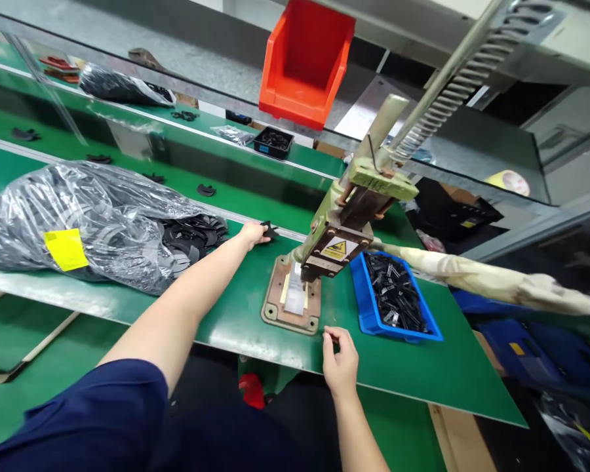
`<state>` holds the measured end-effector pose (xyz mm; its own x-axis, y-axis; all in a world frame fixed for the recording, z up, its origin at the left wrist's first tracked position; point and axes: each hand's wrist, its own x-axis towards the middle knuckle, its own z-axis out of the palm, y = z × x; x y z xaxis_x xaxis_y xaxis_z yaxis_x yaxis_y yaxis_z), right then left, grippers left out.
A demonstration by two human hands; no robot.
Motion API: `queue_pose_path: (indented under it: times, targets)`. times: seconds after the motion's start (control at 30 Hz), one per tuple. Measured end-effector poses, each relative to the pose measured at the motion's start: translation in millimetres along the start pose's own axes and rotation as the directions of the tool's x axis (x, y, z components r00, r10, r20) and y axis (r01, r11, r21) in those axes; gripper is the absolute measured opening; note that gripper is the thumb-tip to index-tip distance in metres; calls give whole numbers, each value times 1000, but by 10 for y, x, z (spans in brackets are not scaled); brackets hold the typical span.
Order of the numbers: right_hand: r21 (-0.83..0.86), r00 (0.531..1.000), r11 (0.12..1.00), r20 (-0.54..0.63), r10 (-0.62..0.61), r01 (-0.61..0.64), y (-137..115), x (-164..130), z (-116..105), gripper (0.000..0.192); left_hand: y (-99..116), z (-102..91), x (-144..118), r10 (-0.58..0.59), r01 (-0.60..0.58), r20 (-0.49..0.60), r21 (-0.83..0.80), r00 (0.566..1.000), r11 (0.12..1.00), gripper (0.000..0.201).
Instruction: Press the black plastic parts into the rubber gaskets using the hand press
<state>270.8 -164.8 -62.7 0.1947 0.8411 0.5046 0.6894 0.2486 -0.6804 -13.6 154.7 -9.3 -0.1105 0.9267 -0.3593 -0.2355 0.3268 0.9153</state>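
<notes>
Hands at the press
Left hand pinched a black part beside the bag; right hand curled shut around a small piece near the tray

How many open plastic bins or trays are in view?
3: a red plastic bin hanging above the belt, a small black tray on the far belt, and a blue tray of black parts beside the press. Others may be hidden.
</notes>
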Motion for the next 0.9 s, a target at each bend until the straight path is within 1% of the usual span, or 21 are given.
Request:
queue_pose_path:
  times: [0.07,0.1,0.17,0.23,0.37,0.43,0.5,0.57,0.6,0.7,0.8,0.9]
  targets:
    - [-3,1000,1000,-5,-1,1,-2,0,-8,13,116,102,183,31,-30,19,-39,999,999,32]
    - [-5,1000,1000,-10,1,-1,0,0,-13,13,130,125,247,37,-36,19,-47,999,998,31]
    - [-4,1000,1000,-18,7,-7,12,-3,-22,13,66,122,312,34,-34,0,-40,999,999,28]
    - [3,1000,1000,-16,11,-10,28,-12,-24,13,-78,73,299,38,-38,-17,-26,999,999,26]
    - [38,1000,999,20,10,-10,33,-12,-22,15,-369,-67,98,81,-81,5,2,997,997,24]
    - [53,999,998,41,12,-14,16,26,-46,18,-478,-136,-68,94,-95,36,23,995,995,23]
    - [45,999,999,41,22,-24,2,114,-117,23,-592,-216,-262,98,-101,78,42,992,994,22]
    - [-1,999,999,16,44,-44,17,267,-253,26,-725,-317,-458,107,-116,134,60,985,991,22]
    - [-40,998,997,-3,61,-61,44,368,-347,28,-797,-374,-546,132,-146,172,72,976,987,24]
    - [-198,988,969,-72,140,-152,210,734,-705,33,-996,-536,-760,170,-201,247,108,954,974,28]
    - [-370,963,889,-128,238,-269,452,1090,-1076,34,-1124,-622,-935,196,-242,265,150,944,959,32]
    - [-509,928,779,-137,347,-366,681,1332,-1326,35,-1185,-630,-1069,233,-294,267,214,935,931,38]
